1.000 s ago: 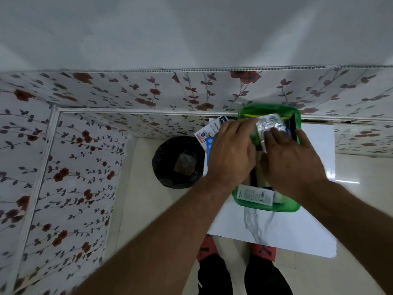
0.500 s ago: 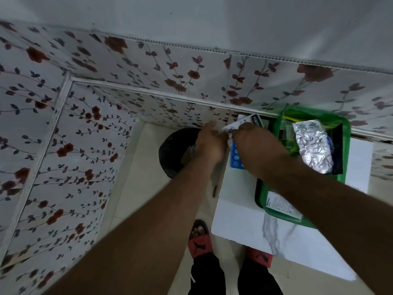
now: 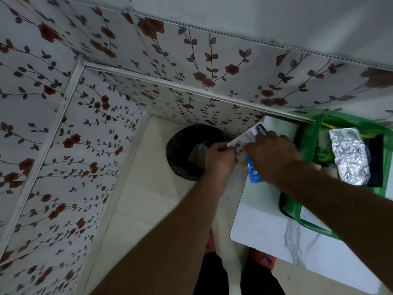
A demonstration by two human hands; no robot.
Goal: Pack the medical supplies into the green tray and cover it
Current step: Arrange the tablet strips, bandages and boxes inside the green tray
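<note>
The green tray (image 3: 306, 145) sits at the right on the white marble table (image 3: 265, 222), with a crumpled silver foil pack (image 3: 348, 156) and other supplies inside. Left of it, at the table's far left corner, lies a white box with blue print (image 3: 253, 134). My left hand (image 3: 219, 158) pinches the box's near left end. My right hand (image 3: 270, 154) rests on top of it with fingers closed over it. A blue blister pack (image 3: 254, 175) shows partly under my right wrist.
A black waste bin (image 3: 187, 154) stands on the pale tiled floor just left of the table. Floral wall panels close in the back and left side. My feet in red sandals (image 3: 263, 258) are below the table's near edge.
Both hands left the tray and the foil pack and went left to the white box at the table's corner. The camera swung left, so the tray now sits at the right edge.
</note>
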